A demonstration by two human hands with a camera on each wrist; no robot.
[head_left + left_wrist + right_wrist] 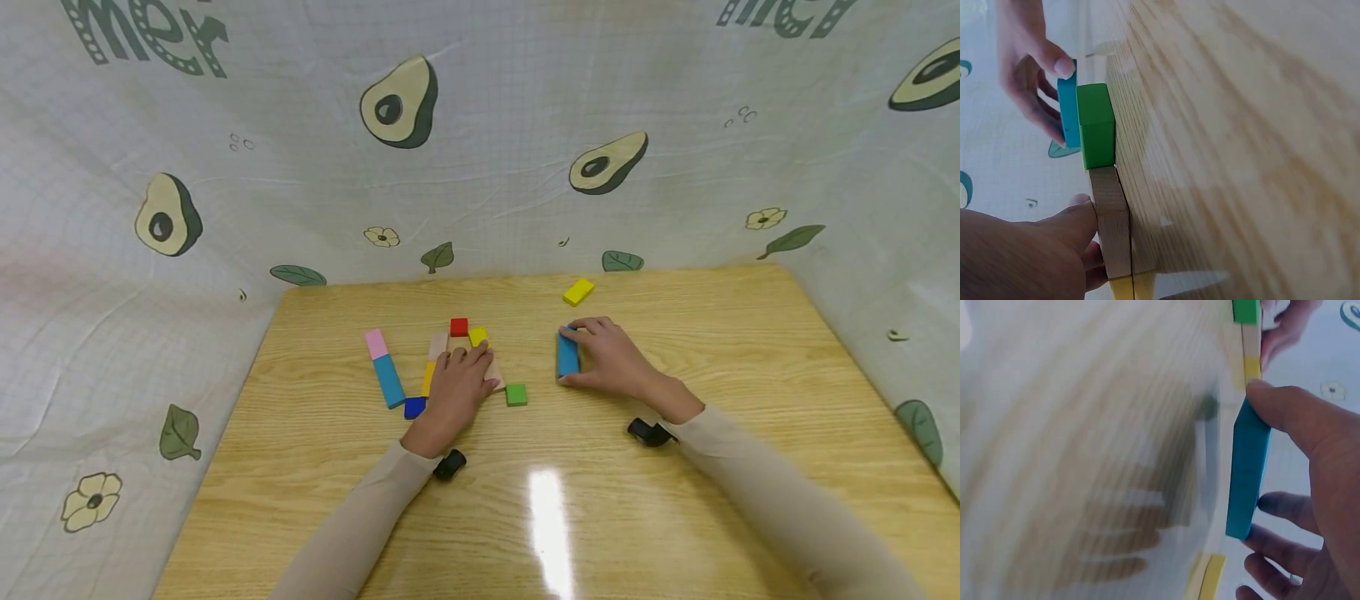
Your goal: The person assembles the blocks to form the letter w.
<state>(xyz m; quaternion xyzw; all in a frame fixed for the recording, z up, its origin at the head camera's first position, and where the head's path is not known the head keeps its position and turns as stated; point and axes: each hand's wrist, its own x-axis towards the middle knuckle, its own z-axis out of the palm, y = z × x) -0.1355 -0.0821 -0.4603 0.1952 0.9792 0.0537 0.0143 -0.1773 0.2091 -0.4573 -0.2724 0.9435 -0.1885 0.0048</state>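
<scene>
A long light-blue block is pinched at its two ends by my right hand, thumb at the near end and fingers at the far end. In the right wrist view the same block hangs close over the tabletop. My left hand rests over a V-like row of blocks. Its thumb and fingertips touch the top of a plain wooden block, seen in the left wrist view. A green block sits at that block's near end, and a yellow block at its far end.
Left of the left hand lie a pink block, a second light-blue block and a dark blue block. A red block sits behind the fingers. Farther back is another yellow block. A printed cloth borders the wooden table.
</scene>
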